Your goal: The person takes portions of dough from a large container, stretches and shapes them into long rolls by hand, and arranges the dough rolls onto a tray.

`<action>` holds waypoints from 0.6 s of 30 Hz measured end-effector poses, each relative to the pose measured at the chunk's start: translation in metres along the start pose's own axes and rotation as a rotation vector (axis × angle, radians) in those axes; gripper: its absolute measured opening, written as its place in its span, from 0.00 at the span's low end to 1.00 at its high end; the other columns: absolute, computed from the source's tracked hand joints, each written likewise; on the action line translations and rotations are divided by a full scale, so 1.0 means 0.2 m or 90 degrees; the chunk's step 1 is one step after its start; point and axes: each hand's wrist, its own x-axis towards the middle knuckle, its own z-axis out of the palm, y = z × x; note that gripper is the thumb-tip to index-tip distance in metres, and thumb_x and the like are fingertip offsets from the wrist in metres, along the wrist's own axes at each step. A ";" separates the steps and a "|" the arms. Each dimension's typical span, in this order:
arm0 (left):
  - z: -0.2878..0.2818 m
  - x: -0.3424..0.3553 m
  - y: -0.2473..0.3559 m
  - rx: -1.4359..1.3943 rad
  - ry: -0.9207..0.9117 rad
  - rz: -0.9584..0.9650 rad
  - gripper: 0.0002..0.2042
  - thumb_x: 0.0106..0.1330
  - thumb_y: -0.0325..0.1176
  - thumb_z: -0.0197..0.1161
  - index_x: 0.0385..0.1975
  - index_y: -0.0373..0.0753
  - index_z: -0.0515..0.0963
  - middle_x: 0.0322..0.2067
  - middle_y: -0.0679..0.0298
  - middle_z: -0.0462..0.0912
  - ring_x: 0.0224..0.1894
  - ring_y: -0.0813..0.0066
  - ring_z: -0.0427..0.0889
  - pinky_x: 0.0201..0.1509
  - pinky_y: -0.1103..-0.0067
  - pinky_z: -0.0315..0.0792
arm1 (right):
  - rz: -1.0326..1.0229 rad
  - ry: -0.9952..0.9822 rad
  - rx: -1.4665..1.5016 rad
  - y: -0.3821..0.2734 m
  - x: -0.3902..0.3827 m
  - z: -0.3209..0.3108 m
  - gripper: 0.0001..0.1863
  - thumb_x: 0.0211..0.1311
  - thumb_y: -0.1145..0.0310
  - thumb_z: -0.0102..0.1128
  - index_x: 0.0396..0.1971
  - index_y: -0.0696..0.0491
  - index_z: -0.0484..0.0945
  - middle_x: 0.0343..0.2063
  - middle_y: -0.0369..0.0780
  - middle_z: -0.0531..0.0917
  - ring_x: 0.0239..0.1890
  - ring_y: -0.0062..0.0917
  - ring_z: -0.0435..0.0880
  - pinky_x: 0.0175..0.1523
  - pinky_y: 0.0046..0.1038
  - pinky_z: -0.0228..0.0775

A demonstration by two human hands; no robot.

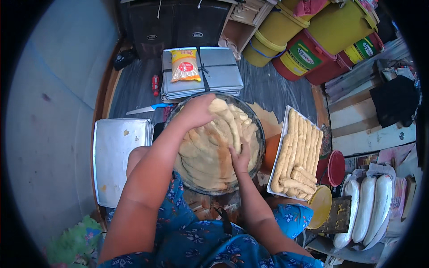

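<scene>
A wide dark basin (261, 149) between my legs holds a heap of pale dough (196, 156), with a brownish streak across it. Over its right part lies a long dough rope (231, 123). My left hand (199, 110) is closed at the rope's far end, its fingertips partly hidden by the dough. Nearer to me, my right hand (241, 158) has its fingers curled round the rope's lower end. To the right, a tray (275, 172) carries several dough ropes (300, 143) side by side, with shorter pieces piled at its near end.
Stacked metal trays (120, 156) stand on the left. Beyond the basin, a yellow-and-white packet (185, 65) lies on a tied tray stack (223, 76). A blue-handled knife (145, 109) rests on the floor. Buckets (304, 53) crowd the far right; long white wrapped rolls (364, 210) sit nearer.
</scene>
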 end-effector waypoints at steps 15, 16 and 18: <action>0.00 -0.05 -0.02 0.090 -0.281 -0.108 0.33 0.57 0.46 0.65 0.62 0.38 0.66 0.60 0.48 0.69 0.62 0.54 0.69 0.66 0.70 0.62 | 0.054 -0.232 -0.395 0.32 -0.16 0.15 0.38 0.63 0.42 0.47 0.70 0.41 0.53 0.70 0.51 0.48 0.73 0.41 0.45 0.69 0.62 0.27; 0.00 -0.05 -0.02 0.092 -0.289 -0.117 0.33 0.57 0.46 0.65 0.62 0.38 0.66 0.60 0.48 0.69 0.62 0.54 0.69 0.66 0.70 0.62 | 0.112 -0.137 -0.406 0.33 -0.17 0.17 0.38 0.62 0.43 0.48 0.70 0.42 0.53 0.70 0.51 0.48 0.73 0.42 0.45 0.69 0.62 0.27; 0.00 -0.05 -0.02 0.091 -0.281 -0.099 0.33 0.57 0.45 0.65 0.61 0.38 0.66 0.59 0.48 0.70 0.62 0.53 0.69 0.65 0.70 0.63 | 0.066 -0.121 -0.255 0.27 -0.27 0.24 0.38 0.63 0.44 0.47 0.70 0.42 0.53 0.70 0.52 0.48 0.73 0.42 0.45 0.69 0.62 0.28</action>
